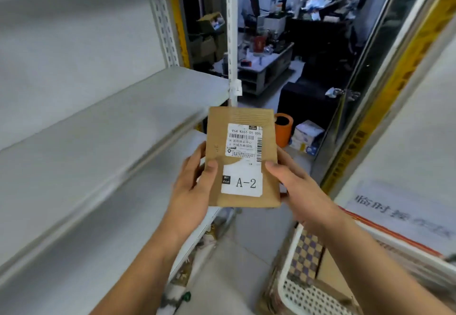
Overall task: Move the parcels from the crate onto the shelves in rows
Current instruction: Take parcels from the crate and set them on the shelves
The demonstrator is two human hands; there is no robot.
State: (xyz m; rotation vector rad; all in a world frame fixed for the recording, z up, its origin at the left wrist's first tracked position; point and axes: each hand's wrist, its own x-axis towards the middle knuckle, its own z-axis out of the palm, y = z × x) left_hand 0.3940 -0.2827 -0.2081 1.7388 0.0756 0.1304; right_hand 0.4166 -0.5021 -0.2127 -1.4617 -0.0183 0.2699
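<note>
I hold a flat brown parcel [243,156] in front of me, face up, with a white shipping label marked "A-2". My left hand [195,186] grips its left edge, thumb on top. My right hand [294,184] grips its right edge, thumb on the label side. The white shelves [103,122] rise at my left; the boards in view carry nothing. The white perforated crate [306,295] stands low at my right, with a checkered packet [306,253] and brown parcels inside.
A white upright post [232,43] ends the shelf unit. Beyond it are an orange bin [283,129], a small carton [307,137], a low cabinet and cluttered desks. A glass door with a yellow frame [357,142] stands at right.
</note>
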